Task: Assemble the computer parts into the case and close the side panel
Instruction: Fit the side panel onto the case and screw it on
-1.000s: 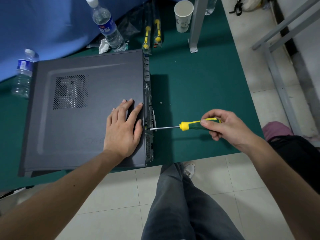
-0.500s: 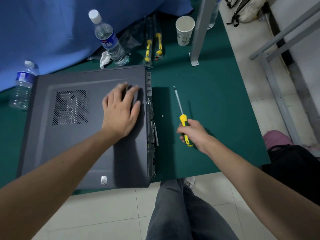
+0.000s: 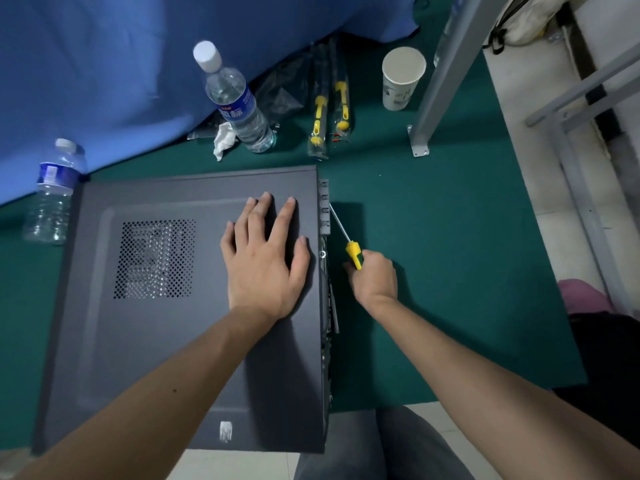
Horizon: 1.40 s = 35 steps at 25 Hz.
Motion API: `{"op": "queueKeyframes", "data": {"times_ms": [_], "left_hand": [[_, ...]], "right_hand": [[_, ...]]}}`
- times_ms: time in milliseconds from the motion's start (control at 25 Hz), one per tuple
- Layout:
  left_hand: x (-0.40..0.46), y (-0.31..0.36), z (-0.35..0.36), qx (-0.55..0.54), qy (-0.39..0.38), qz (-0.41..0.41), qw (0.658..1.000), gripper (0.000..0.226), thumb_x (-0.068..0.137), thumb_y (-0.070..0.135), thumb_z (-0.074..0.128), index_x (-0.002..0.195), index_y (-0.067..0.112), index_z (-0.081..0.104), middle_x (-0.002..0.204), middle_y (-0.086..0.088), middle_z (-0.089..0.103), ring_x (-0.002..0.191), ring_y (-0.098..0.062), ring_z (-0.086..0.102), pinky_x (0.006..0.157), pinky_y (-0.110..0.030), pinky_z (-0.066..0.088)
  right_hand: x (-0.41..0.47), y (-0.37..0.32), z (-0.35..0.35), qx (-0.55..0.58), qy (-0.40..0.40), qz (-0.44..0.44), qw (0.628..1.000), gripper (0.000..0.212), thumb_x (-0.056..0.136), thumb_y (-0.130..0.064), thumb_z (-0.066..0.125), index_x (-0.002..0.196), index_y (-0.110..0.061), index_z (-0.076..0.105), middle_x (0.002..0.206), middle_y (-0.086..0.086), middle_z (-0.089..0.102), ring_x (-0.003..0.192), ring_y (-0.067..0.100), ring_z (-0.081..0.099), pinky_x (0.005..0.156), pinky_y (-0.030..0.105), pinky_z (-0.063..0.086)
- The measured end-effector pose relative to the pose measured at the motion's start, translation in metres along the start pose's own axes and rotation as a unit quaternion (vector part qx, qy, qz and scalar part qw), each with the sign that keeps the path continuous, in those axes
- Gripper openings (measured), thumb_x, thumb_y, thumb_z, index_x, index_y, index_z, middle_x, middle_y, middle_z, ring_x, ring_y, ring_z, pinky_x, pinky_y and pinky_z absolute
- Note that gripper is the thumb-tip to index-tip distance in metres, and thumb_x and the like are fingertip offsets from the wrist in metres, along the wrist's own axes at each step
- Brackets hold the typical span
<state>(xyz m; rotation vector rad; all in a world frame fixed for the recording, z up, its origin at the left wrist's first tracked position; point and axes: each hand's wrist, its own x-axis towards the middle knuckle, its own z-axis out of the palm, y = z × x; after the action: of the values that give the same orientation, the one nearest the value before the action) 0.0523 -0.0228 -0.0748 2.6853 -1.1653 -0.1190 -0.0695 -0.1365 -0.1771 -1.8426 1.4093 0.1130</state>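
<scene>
The right hand (image 3: 375, 278) grips the screwdriver (image 3: 347, 241) by its yellow-green handle, shaft angled up-left, tip at the rear edge of the case (image 3: 323, 216). The left hand (image 3: 265, 261) rests flat, fingers spread, on the side panel (image 3: 166, 327), centre frame, on the green table (image 3: 450, 271).

Left hand (image 3: 265, 261) rests flat on the side panel (image 3: 166, 327); right hand (image 3: 374, 278) grips a screwdriver (image 3: 346, 239).

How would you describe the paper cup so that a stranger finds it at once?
Start at the grey computer case on the green table. Look beyond its far right corner, beside the metal post: the paper cup stands there, white and open-topped, unlike the capped plastic bottles.
</scene>
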Motion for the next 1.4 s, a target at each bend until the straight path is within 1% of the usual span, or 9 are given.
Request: {"op": "queueKeyframes", "data": {"times_ms": [160, 360, 600, 720, 880, 1040, 1120, 1240, 1400], "left_hand": [[0.003, -0.001, -0.002, -0.004, -0.006, 0.002, 1.0, 0.055, 0.095, 0.047, 0.035, 0.148, 0.031, 0.038, 0.154, -0.006, 0.032, 0.146, -0.025, 0.02, 0.116, -0.052, 0.017], [0.0, 0.008, -0.013, -0.024, -0.031, -0.014, 0.999, 0.051, 0.098, 0.043, 0.038, 0.146, 0.026, 0.044, 0.154, -0.01, 0.034, 0.147, -0.028, 0.02, 0.117, -0.052, 0.014], [0.001, 0.036, -0.037, -0.203, -0.093, 0.118, 0.968, 0.03, 0.09, 0.027, 0.07, 0.119, 0.022, 0.066, 0.113, 0.005, 0.061, 0.106, -0.011, 0.056, 0.09, -0.034, 0.046], [-0.004, 0.06, -0.045, -0.299, -0.107, 0.116, 0.941, 0.02, 0.085, 0.024, 0.075, 0.103, 0.018, 0.071, 0.092, 0.009, 0.065, 0.083, -0.003, 0.061, 0.073, -0.022, 0.05], [-0.003, 0.078, -0.055, -0.343, -0.081, 0.118, 0.928, 0.017, 0.082, 0.021, 0.076, 0.096, 0.012, 0.076, 0.084, 0.004, 0.068, 0.077, -0.008, 0.064, 0.069, -0.028, 0.053], [-0.006, 0.096, -0.056, -0.39, -0.097, 0.066, 0.913, 0.012, 0.082, 0.016, 0.073, 0.092, 0.01, 0.077, 0.084, 0.0, 0.072, 0.078, -0.012, 0.067, 0.073, -0.03, 0.055], [-0.005, 0.1, -0.057, -0.456, -0.112, -0.011, 0.883, 0.011, 0.083, 0.009, 0.073, 0.092, 0.013, 0.076, 0.086, 0.002, 0.075, 0.081, -0.011, 0.069, 0.077, -0.025, 0.054], [0.0, 0.094, -0.06, -0.498, -0.099, -0.08, 0.858, 0.018, 0.082, 0.005, 0.073, 0.09, 0.022, 0.074, 0.085, 0.005, 0.076, 0.081, -0.009, 0.07, 0.078, -0.019, 0.054], [0.004, 0.083, -0.065, -0.487, -0.084, -0.095, 0.864, 0.02, 0.079, 0.006, 0.076, 0.088, 0.025, 0.074, 0.082, 0.007, 0.076, 0.075, -0.008, 0.069, 0.074, -0.018, 0.054]], "right_hand": [[-0.011, 0.004, -0.02, 0.161, -0.018, 0.052, 0.985, 0.017, 0.091, -0.024, 0.068, 0.079, -0.014, 0.061, 0.075, 0.009, 0.066, 0.058, 0.022, 0.063, 0.056, 0.033, 0.051], [-0.041, -0.013, -0.074, 0.377, -0.065, 0.036, 0.923, 0.012, 0.083, -0.024, 0.076, 0.084, -0.016, 0.067, 0.077, 0.0, 0.073, 0.046, 0.009, 0.054, 0.047, 0.017, 0.045], [-0.054, -0.033, -0.112, 0.44, -0.155, -0.023, 0.884, 0.019, 0.085, -0.034, 0.075, 0.084, -0.016, 0.067, 0.068, 0.001, 0.068, 0.052, 0.014, 0.054, 0.061, 0.034, 0.049], [-0.059, -0.032, -0.117, 0.448, -0.217, -0.021, 0.867, 0.044, 0.068, -0.057, 0.079, 0.083, -0.018, 0.065, 0.057, 0.002, 0.059, 0.051, 0.016, 0.053, 0.066, 0.034, 0.046], [-0.058, -0.023, -0.127, 0.472, -0.246, 0.002, 0.847, 0.072, 0.051, -0.068, 0.084, 0.089, -0.011, 0.061, 0.062, 0.002, 0.057, 0.053, 0.016, 0.051, 0.066, 0.039, 0.045], [-0.061, -0.017, -0.14, 0.501, -0.251, -0.018, 0.828, 0.067, 0.058, -0.068, 0.081, 0.084, -0.009, 0.062, 0.061, 0.0, 0.056, 0.053, 0.015, 0.051, 0.054, 0.028, 0.048], [-0.059, -0.012, -0.152, 0.452, -0.215, -0.054, 0.864, 0.052, 0.07, -0.068, 0.074, 0.068, -0.019, 0.058, 0.056, 0.0, 0.054, 0.05, 0.015, 0.05, 0.05, 0.024, 0.045], [-0.043, 0.014, -0.174, 0.096, -0.045, -0.155, 0.982, 0.056, 0.081, -0.058, 0.066, 0.054, -0.017, 0.038, 0.048, -0.004, 0.038, 0.048, 0.018, 0.039, 0.047, 0.027, 0.034], [-0.035, 0.03, -0.191, -0.155, 0.022, -0.231, 0.96, 0.05, 0.091, -0.048, 0.054, 0.059, -0.011, 0.041, 0.048, 0.0, 0.041, 0.054, 0.03, 0.043, 0.051, 0.032, 0.032]]}}
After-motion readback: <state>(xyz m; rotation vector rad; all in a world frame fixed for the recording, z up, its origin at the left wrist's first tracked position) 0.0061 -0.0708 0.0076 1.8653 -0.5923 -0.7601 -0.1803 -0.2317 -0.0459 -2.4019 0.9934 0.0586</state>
